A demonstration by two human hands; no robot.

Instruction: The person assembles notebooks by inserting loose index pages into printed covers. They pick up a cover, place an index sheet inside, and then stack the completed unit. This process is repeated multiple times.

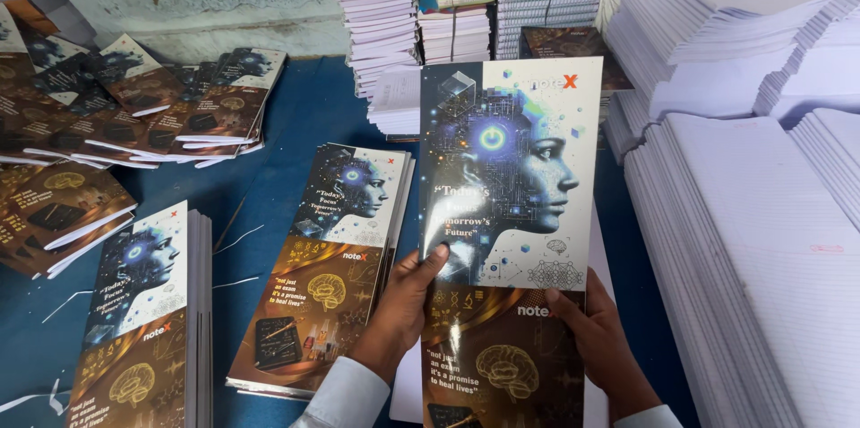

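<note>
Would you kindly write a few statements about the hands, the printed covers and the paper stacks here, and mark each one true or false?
1. Both hands hold one printed cover sheet. True: left hand and right hand grip it.
2. The table top is red. False: it is blue.
3. Stacks of ruled white paper lie at the right. True.
4. The pile of covers beside the left hand is plain white. False: it is printed, dark and brown.
</note>
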